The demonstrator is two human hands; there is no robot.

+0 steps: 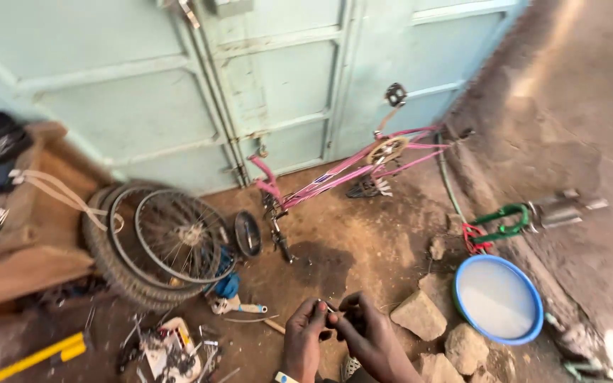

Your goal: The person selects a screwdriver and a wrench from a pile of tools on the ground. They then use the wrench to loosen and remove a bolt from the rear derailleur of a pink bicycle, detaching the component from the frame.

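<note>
My left hand (304,340) and my right hand (367,335) meet at the bottom middle of the head view, fingertips pinched together on a small metal part (330,309). The part is too small to identify. Beyond the hands lies a pink bicycle frame (335,177) upside down on the dirt floor, with no wheels, its pedal (395,93) sticking up. Spoked wheels and tyres (157,241) lean at the left.
A blue basin (499,301) of pale liquid sits at the right, with stones (420,315) beside it. Green and red tool handles (494,223) lie above it. Scattered tools and parts (172,351) lie at the lower left, a wooden bench (30,241) further left, a pale metal door (250,85) behind.
</note>
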